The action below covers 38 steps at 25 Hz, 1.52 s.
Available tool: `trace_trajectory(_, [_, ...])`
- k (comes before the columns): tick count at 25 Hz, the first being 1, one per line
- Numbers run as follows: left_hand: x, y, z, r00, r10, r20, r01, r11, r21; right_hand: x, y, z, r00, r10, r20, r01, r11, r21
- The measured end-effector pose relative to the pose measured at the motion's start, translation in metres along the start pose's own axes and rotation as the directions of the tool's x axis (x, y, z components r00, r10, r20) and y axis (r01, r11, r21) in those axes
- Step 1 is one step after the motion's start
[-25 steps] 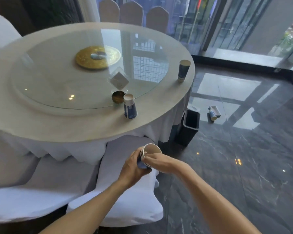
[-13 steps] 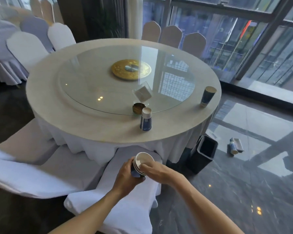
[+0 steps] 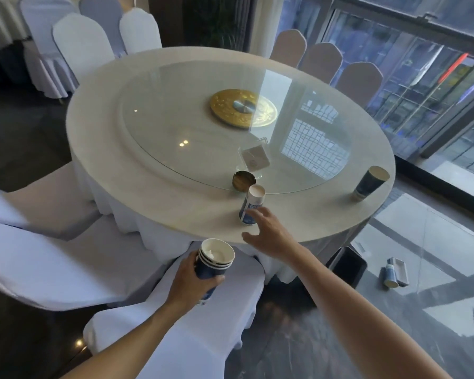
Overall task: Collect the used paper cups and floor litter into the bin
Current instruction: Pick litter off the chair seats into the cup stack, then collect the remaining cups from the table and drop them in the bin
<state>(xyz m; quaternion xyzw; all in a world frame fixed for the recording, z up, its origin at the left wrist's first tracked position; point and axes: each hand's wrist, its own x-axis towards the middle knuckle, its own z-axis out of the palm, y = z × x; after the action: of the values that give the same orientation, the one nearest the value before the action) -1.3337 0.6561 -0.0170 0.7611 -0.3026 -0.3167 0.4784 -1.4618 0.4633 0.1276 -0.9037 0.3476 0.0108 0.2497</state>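
My left hand (image 3: 194, 277) grips a stack of nested blue paper cups (image 3: 213, 262) with crumpled paper inside, held in front of the round table (image 3: 153, 170). My right hand (image 3: 268, 231) is open, fingers spread, reaching over the table's near edge; its fingertips are at a blue paper cup (image 3: 251, 205) that stands there. Another blue cup (image 3: 369, 183) stands at the table's right edge. On the floor to the right lie a blue cup (image 3: 389, 274) and a small flat box (image 3: 400, 270). A dark bin (image 3: 349, 265) stands beside the table skirt.
White-covered chairs (image 3: 192, 318) stand close around the table, one right under my left hand. A glass turntable (image 3: 192, 127) carries a gold disc (image 3: 242, 108), a clear card stand (image 3: 253, 158) and a small brass dish (image 3: 242, 180). Glass windows run along the right.
My right hand has left the stack of cups and reached forward to the cup on the table. The view has shifted so the table sits further right and lower.
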Motion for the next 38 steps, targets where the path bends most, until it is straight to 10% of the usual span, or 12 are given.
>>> trace_trajectory(6, [0.027,0.012,0.004,0.988,-0.049,-0.148,0.041,0.998,-0.054,0.087,0.042,-0.007,0.996,-0.093,0.002,0.085,0.905,-0.417])
trace_trajectory(10, [0.034,0.03,0.025,0.97,-0.075,-0.231,0.055,0.994,-0.092,0.133,0.078,0.005,0.931,-0.35,0.104,0.298,0.562,-0.772])
trace_trajectory(15, [0.027,0.047,0.076,0.922,-0.161,-0.353,0.127,0.985,-0.118,0.179,0.106,0.022,0.776,-0.509,0.373,0.547,0.247,-0.8])
trace_trajectory(20, [0.023,0.079,0.119,0.86,-0.22,-0.461,0.167,0.974,-0.154,0.188,0.118,0.022,0.861,-0.384,0.332,0.415,0.157,-0.896])
trace_trajectory(29, [0.073,0.128,0.136,0.805,-0.188,-0.563,0.13,0.981,-0.142,0.178,0.224,-0.012,0.962,-0.031,0.272,0.177,0.828,-0.532])
trace_trajectory(38, [0.188,0.204,0.166,0.925,0.024,-0.379,-0.113,0.97,-0.215,0.13,0.299,-0.045,0.983,0.146,0.115,-0.151,0.988,0.032])
